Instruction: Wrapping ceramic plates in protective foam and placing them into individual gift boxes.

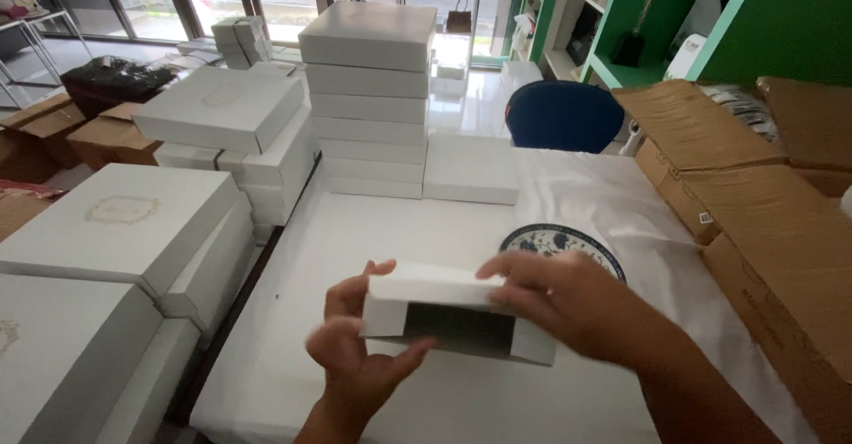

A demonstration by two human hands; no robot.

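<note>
both hands, left hand (355, 342) and right hand (555, 298), grip a small white box (444, 306) by its ends above the white worktop (293, 275), just before a blue patterned plate (568, 238).

I count one small white box (457, 311) at centre, one blue patterned plate (568, 240) beside it, one blue chair (564, 116) at upper right, and seven stacked white boxes (368, 98) at upper centre.

The right hand (568, 298) is blurring with motion and covering the near edge of the blue patterned plate (561, 240). The open white box (457, 313) is hiding its dark inside, and the picture's right edge is cutting off the cardboard cartons (781, 258).
</note>
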